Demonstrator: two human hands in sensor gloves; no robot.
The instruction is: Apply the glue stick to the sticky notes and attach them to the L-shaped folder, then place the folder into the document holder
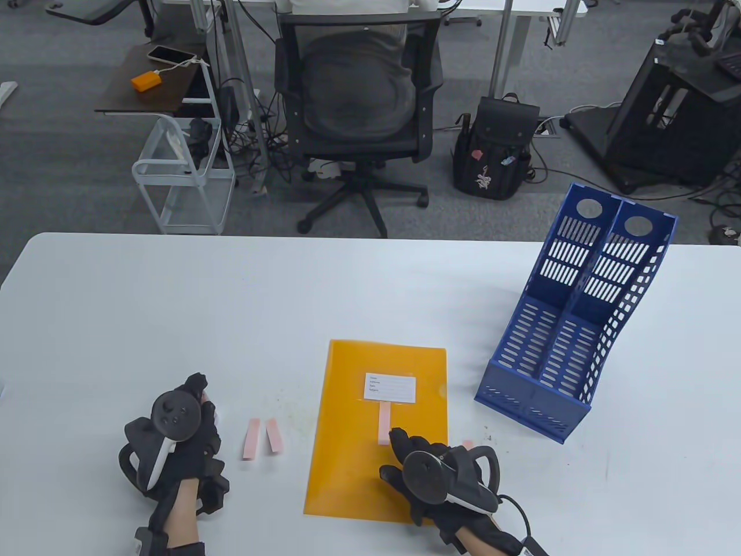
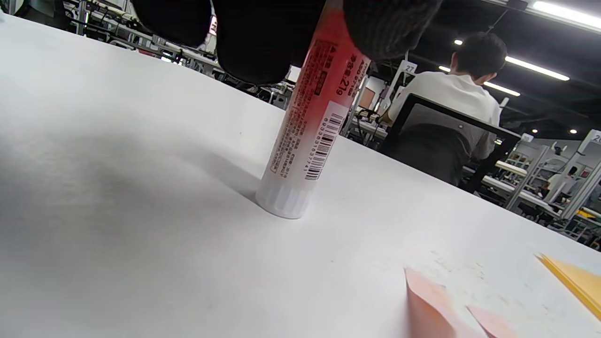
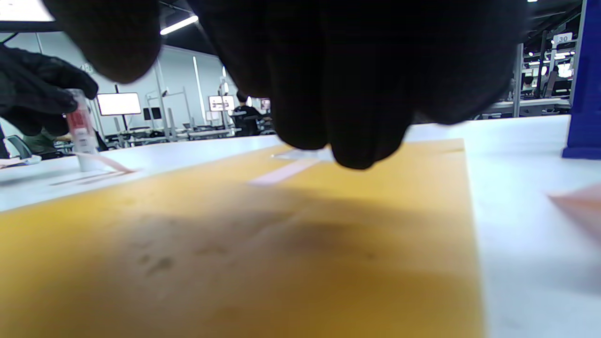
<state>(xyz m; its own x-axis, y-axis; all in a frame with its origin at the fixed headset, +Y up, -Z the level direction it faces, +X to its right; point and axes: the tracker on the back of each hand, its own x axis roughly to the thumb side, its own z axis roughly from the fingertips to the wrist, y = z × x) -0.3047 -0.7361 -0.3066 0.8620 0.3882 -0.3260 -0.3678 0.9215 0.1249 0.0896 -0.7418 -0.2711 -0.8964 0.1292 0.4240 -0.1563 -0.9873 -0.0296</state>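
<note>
A yellow L-shaped folder [image 1: 359, 463] lies flat near the table's front edge, with a white label and a pink sticky note [image 1: 384, 421] below the label. My right hand [image 1: 400, 445] rests on the folder and its fingers [image 3: 347, 117] press the note's lower end. At the left, my left hand [image 1: 195, 405] grips a red-and-white glue stick [image 2: 307, 126] that stands upright on the table. Two loose pink sticky notes [image 1: 262, 437] lie between that hand and the folder. The blue document holder [image 1: 573, 324] stands at the right, tilted back.
Another pink note [image 1: 468, 445] lies just right of the folder, beside my right hand. Beyond the table's far edge are an office chair [image 1: 359, 116] with a seated person, a backpack [image 1: 498, 150] and a wire cart [image 1: 182, 174].
</note>
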